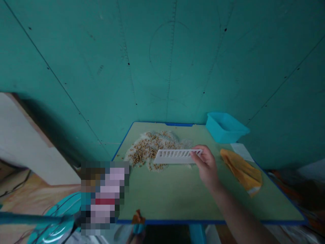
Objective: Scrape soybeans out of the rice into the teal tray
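My right hand (207, 166) reaches over a pale green table (177, 193) and grips the right end of a white slotted plastic piece (175, 156), fingers closed on it. The piece lies flat on edge against a pile of small tan grains mixed with white powder (149, 149) spread at the table's far left. My left hand is out of view.
A turquoise plastic tub (224, 127) stands at the table's far right corner. An orange cloth (242, 169) lies right of my hand, near a white sheet (241, 150). A teal wall rises behind. A blurred patch and a turquoise fan sit at lower left.
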The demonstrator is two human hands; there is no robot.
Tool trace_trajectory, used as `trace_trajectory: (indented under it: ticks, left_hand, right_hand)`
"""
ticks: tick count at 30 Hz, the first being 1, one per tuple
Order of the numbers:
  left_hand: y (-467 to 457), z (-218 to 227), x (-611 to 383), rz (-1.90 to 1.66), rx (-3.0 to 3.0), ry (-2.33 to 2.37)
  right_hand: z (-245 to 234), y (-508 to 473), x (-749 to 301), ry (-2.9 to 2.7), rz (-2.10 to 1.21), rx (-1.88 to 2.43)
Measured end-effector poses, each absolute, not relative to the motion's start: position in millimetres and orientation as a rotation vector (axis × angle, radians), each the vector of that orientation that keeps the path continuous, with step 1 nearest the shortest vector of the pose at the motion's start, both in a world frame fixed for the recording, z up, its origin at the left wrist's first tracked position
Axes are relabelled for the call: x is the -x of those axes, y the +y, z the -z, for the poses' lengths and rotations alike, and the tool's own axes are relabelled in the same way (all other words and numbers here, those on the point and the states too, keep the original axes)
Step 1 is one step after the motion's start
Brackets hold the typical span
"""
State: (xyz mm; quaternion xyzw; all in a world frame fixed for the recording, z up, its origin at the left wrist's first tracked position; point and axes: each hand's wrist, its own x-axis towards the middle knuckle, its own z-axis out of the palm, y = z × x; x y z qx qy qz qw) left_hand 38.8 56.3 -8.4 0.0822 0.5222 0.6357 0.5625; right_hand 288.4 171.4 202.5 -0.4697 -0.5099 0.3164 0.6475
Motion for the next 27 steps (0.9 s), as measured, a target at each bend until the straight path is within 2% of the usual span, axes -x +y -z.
trace_trajectory:
  ticks: [6,14,27]
  left_hand:
    - [48.7,13.5,-29.5,-1.347,-0.075,1.304]
    - [59.2,13.8,7.3,-1.057,-0.022,1.421]
    - [36.3,27.1,6.5,-1.224,-0.193,1.333]
  right_hand:
    - [-197.5,184.8,-284.9,-1.024,-0.834,1.006]
    - [-217.6,211.0,-259.5,-1.123,-0.964,1.08]
    - [-216.4,248.1,-236.9,-1.113,-1.051,1.166]
